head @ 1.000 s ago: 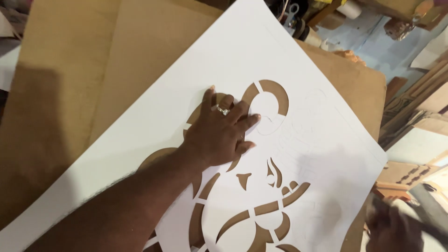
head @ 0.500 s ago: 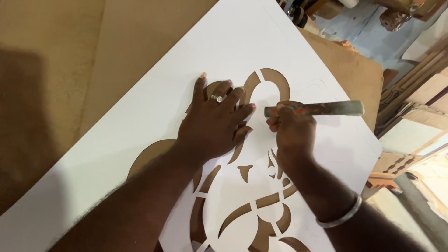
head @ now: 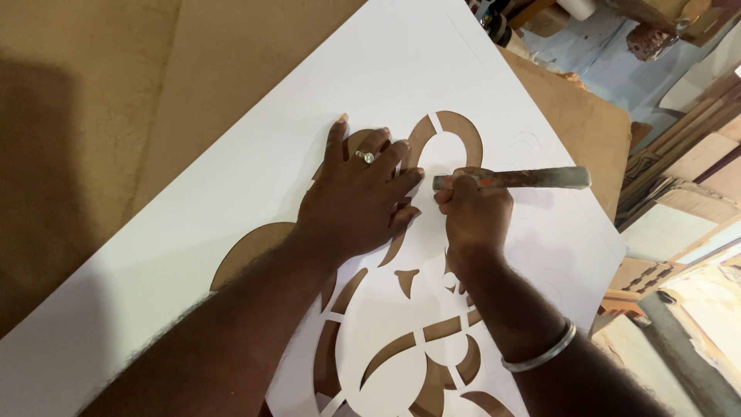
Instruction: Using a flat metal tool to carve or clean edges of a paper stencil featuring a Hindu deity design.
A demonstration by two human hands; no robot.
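Observation:
A large white stencil sheet (head: 231,224) with curved cut-out shapes lies on a brown board (head: 116,116). My left hand (head: 359,197), wearing a ring, presses flat on the sheet beside an oval cut-out (head: 455,139). Just to its right, my right hand (head: 475,212) is shut on a long metal tool (head: 532,179), whose grey shaft points to the right across the sheet. The tool's working tip is hidden under my fingers. A metal bangle (head: 540,355) circles my right wrist.
The board's far corner (head: 594,131) ends near stacked wood panels and offcuts (head: 679,201) at the right. Cluttered items and a blue surface (head: 610,54) lie beyond the top right edge.
My right hand came up from the lower right onto the sheet with the tool. Since half a second ago both hands have hardly moved.

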